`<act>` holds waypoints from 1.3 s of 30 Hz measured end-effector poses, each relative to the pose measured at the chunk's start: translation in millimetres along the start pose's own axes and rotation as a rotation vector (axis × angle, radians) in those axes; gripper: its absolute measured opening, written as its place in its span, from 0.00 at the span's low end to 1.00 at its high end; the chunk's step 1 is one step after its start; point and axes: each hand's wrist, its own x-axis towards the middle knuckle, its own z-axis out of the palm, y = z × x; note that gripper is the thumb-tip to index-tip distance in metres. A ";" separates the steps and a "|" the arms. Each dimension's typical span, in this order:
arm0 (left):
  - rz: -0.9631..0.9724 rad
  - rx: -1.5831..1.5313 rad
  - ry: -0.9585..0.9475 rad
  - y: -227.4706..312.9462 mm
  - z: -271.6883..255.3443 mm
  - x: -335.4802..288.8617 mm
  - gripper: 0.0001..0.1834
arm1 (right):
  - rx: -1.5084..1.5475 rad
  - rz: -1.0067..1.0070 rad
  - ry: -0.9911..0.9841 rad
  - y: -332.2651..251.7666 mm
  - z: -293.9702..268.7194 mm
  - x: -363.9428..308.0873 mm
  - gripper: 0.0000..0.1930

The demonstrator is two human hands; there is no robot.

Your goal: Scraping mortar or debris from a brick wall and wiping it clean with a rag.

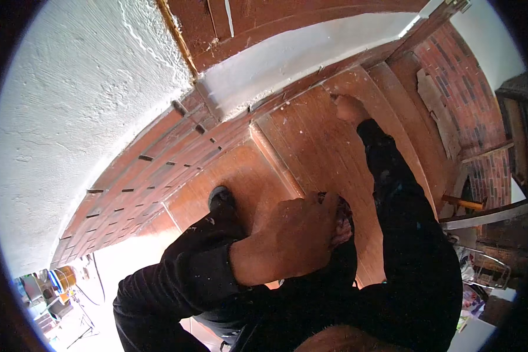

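My right hand (349, 109) reaches out low over the brown tiled step (302, 135), close to the base of the wall. Its fingers are drawn together, and a small dark bit shows at their tips, too small to name. Nearer to me, my left hand (290, 237) is closed in front of my bent leg. Beside its fingers shows a mottled, pinkish-brown patch (342, 226); I cannot make out whether the hand grips it. A few small pale specks lie on the tiles near the wall. My dark shoe (221, 196) stands on the lower tiled level.
A rounded tile edge (276, 158) separates two levels. White rough plaster (94, 100) and a brick-patterned lower wall (141, 170) run along the left. At right are another brick-patterned wall (472, 88), a broken board (437, 111), a curved metal bar (484, 216) and a metal rack (490, 267).
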 end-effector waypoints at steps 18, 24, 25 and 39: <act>-0.014 0.010 -0.023 1.7 2.9 1.7 0.36 | 0.021 0.186 -0.211 -3.4 -4.2 24.0 0.13; 0.011 -0.007 0.027 -2.5 6.3 -0.3 0.34 | 0.063 0.171 -0.377 -2.1 11.3 8.5 0.13; -0.006 0.007 0.010 -4.1 6.8 -0.5 0.33 | 0.087 0.121 -0.317 -9.7 10.0 2.4 0.12; 0.072 -0.015 0.070 -1.6 5.1 8.1 0.33 | 0.038 0.029 -0.405 -109.0 -36.2 13.8 0.12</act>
